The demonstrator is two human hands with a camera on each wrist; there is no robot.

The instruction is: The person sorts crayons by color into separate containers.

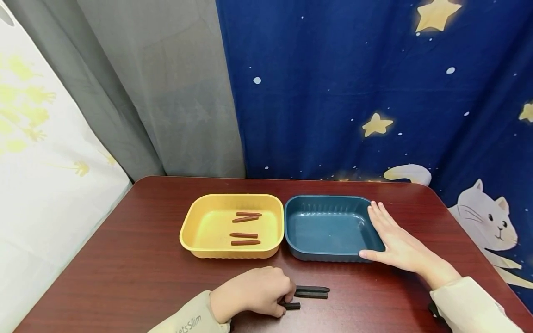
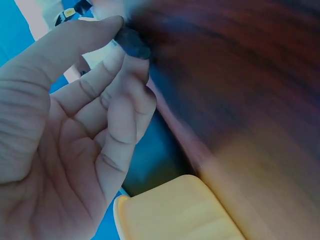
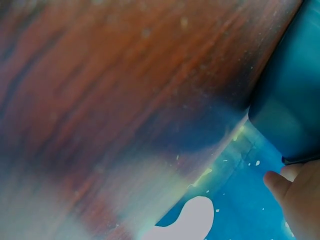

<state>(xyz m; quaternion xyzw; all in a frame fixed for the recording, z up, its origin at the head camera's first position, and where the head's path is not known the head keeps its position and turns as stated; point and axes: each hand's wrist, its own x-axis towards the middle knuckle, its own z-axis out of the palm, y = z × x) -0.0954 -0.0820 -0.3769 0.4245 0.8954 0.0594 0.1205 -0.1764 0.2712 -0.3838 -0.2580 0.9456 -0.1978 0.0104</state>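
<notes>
Near the front of the table, my left hand (image 1: 259, 290) pinches a black crayon (image 1: 293, 305) between thumb and fingers. The same crayon (image 2: 133, 42) shows end-on at the fingertips in the left wrist view. Just beyond it, two more black crayons (image 1: 312, 294) lie side by side, their left ends hidden by the hand. My right hand (image 1: 399, 245) rests against the right end of a blue bin (image 1: 333, 255), fingers straight along the rim and thumb at the near corner. A yellow bin (image 1: 233, 254) stands to its left, with several reddish-brown crayons (image 1: 244, 243) in it.
Both bins stand side by side on a dark red wooden table (image 1: 137, 259), towards its far edge. Behind the table hang a grey curtain (image 1: 179, 92) and a blue curtain (image 1: 316, 101) with stars. A white patterned cloth (image 1: 46, 185) hangs at the left.
</notes>
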